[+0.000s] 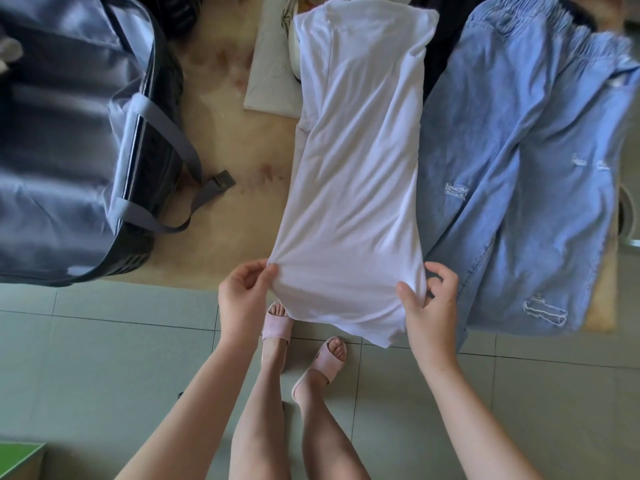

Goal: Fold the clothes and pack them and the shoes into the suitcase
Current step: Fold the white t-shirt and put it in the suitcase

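Note:
A white T-shirt (360,161), folded into a long narrow strip, lies on the beige table (221,140) with its near end hanging over the front edge. My left hand (244,299) pinches the near left corner. At the near right corner my right hand (429,303) grips the cloth. Light blue ripped jeans (526,168) are spread out to the right of the shirt. On the left an open dark suitcase (69,140) with a grey-blue lining and grey straps sits on the table. A white shoe (292,39) peeks out behind the shirt's far left side.
A flat white bag or folded cloth (268,81) lies under the shoe. Dark clothing (440,53) sits at the far edge between shirt and jeans. Below the table are a grey tiled floor (104,358) and my feet in pink slippers (329,358).

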Tool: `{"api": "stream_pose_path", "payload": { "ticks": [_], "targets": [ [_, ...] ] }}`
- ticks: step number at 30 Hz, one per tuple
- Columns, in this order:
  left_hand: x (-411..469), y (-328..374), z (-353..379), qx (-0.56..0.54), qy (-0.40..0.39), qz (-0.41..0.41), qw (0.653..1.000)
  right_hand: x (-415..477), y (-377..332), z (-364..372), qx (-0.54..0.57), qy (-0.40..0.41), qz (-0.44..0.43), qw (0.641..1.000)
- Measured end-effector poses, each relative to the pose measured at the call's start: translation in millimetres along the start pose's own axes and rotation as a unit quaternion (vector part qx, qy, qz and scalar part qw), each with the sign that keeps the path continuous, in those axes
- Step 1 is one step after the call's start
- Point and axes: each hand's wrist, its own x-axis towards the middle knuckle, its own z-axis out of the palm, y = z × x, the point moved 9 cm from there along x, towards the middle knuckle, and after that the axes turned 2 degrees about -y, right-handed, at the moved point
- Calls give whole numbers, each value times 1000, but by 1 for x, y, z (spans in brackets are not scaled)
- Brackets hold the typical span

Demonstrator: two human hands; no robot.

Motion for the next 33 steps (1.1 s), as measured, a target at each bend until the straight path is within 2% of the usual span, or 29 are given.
{"api": "stream_pose_path", "payload": {
  "ticks": [7, 11, 17, 21, 24, 27, 30, 33],
  "targets": [
    [1, -4, 6, 82, 12, 12, 997, -5, 20, 12, -78, 4, 45, 996],
    [8, 4, 24, 108, -28, -8, 994, 7, -3, 7, -100, 58, -26, 993],
    [37, 31, 52, 143, -68, 2, 987, 66, -44, 12, -97, 81, -107, 986],
    [69, 50, 76, 99, -55, -25, 993, 118, -53, 20, -59, 73, -42, 995],
    [86, 73, 97, 141, -59, 18, 988, 137, -56, 24, -29, 54, -12, 998],
    [95, 89, 100, 180, -17, 63, 982, 146, -60, 29, -36, 28, -11, 999],
    [100, 89, 83, 194, 23, 83, 977, 147, -58, 15, -36, 80, -29, 996],
    [106, 79, 71, 195, 7, 67, 979, 145, -48, 14, -41, 67, -23, 997]
  ]
}}
